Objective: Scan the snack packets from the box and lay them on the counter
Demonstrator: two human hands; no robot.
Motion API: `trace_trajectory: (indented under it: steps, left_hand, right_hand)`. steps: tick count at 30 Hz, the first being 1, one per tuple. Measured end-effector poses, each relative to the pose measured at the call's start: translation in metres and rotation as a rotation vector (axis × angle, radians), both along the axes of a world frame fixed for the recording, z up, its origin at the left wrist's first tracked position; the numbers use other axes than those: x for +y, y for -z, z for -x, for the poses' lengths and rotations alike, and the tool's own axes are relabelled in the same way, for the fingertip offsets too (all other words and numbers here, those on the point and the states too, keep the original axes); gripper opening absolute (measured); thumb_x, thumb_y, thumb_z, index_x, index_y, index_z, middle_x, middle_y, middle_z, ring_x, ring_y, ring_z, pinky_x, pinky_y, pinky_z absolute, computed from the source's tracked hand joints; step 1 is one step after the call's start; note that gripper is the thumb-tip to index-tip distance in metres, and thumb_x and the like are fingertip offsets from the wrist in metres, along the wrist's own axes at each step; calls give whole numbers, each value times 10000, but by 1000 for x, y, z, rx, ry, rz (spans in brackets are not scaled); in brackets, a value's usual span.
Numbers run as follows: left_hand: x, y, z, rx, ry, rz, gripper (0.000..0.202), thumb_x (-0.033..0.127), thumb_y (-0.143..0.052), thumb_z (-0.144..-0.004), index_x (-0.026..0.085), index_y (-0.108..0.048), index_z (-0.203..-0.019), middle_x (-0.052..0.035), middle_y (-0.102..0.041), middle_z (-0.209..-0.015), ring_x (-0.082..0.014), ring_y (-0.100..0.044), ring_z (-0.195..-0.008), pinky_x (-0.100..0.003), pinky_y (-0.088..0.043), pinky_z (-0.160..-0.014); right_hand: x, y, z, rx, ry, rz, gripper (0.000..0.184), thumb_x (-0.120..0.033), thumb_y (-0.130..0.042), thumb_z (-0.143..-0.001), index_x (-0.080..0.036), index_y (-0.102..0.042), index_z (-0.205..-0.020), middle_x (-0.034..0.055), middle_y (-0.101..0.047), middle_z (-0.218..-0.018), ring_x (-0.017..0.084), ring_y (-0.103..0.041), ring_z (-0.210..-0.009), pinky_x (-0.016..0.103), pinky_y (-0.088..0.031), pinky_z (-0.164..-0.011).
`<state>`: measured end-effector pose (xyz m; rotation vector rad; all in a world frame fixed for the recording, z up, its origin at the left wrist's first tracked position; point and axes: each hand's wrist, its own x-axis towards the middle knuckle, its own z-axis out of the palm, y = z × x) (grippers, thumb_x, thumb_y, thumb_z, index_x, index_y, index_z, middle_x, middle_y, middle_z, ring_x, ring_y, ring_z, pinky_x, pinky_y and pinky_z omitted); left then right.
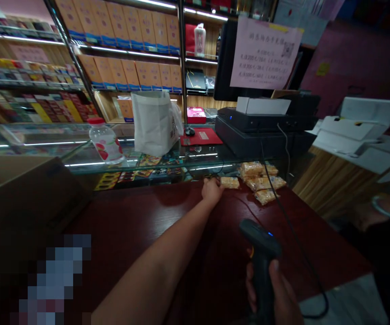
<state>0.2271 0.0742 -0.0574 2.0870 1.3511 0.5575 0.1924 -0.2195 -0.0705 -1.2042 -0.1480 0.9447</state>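
My left hand (211, 190) rests on the dark red wooden counter (141, 216) at the foot of the glass case, just left of a small yellow snack packet (229, 182). Whether its fingers hold anything is hidden. Several more packets (262, 183) lie in a loose heap to the right. Lower right, my right hand (276, 289) is wrapped around the grip of a black corded barcode scanner (261, 253). Its cable (291, 230) runs up across the counter.
A glass display case (147, 162) holds a plastic bottle (105, 141), a white paper bag (154, 123) and a red mat (201, 136). Behind the packets stands a black till (262, 131). A cardboard box (22, 194) fills the left, and another person's forearm (387, 206) enters at right.
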Motion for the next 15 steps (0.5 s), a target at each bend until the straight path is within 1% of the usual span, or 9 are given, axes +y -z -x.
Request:
trace_trajectory:
  steps: [1,4,5,6,8,9,11,13,15]
  left_hand:
    - [-1,0,4,-17,12,7,188,277,-694,-863,164,-719,-1011,-148,-608,-1210,-239,-646,-1099,-314,-483,-960]
    - [-7,-2,20,-80,35,35,31,171,-686,-835,145,-688,-851,-135,-650,-1081,-229,-630,-1103,-300,-472,-980]
    - [-10,-3,27,-103,35,47,39,139,-678,-826,147,-661,-791,-127,-659,-1033,-230,-626,-1104,-305,-471,-987]
    - [-14,-3,35,-127,33,63,99,114,-672,-817,154,-625,-740,-117,-663,-988,-231,-626,-1102,-313,-472,-994]
    - [-22,-5,57,-174,22,108,196,84,-661,-812,171,-541,-684,-91,-663,-906,-227,-648,-1058,-334,-496,-979]
    - [-28,-7,71,-194,11,138,228,78,-651,-819,178,-500,-681,-75,-660,-867,-219,-671,-1002,-343,-522,-945]
    - [-40,-9,105,-230,-13,217,252,85,-615,-857,190,-436,-713,-45,-655,-801,-191,-706,-856,-338,-576,-827]
    - [-55,-12,145,-349,-52,381,232,98,-570,-899,194,-408,-764,-30,-657,-781,-169,-718,-761,-315,-600,-721]
    - [-73,-16,188,-528,-116,575,197,104,-552,-918,189,-409,-812,-37,-668,-802,-162,-726,-745,-295,-605,-682]
  right_hand:
    - [0,-1,0,0,-9,-7,693,-793,-576,-845,-175,-677,-1143,-8,-619,-561,106,-496,-378,194,-371,-372]
    - [0,-2,-2,-30,-32,4,650,-780,-567,-863,-155,-698,-983,-2,-600,-524,115,-516,-408,198,-400,-394]
    - [0,-2,-3,-42,-30,-1,638,-772,-578,-864,-152,-695,-956,6,-616,-544,113,-519,-420,198,-408,-401]
    - [-1,-2,-4,-47,-31,-10,631,-767,-602,-852,-149,-691,-951,16,-639,-578,113,-528,-435,200,-417,-406]
    - [-2,-2,-4,-36,-36,-22,637,-762,-641,-826,-152,-683,-1003,27,-672,-644,118,-543,-454,209,-428,-409]
    - [-2,-3,-4,-22,-39,-21,643,-762,-650,-819,-155,-679,-1029,25,-674,-652,121,-545,-456,213,-431,-410]
    - [-4,-5,-4,-6,-48,-12,627,-757,-637,-832,-160,-676,-1020,9,-642,-610,121,-535,-444,213,-423,-406]
    - [-6,-6,-4,-18,-47,-8,598,-740,-615,-861,-161,-676,-996,3,-625,-592,116,-524,-440,208,-418,-406]
    - [-8,-7,-5,-48,-56,-4,600,-739,-630,-849,-159,-674,-1001,13,-646,-616,123,-535,-454,213,-436,-413]
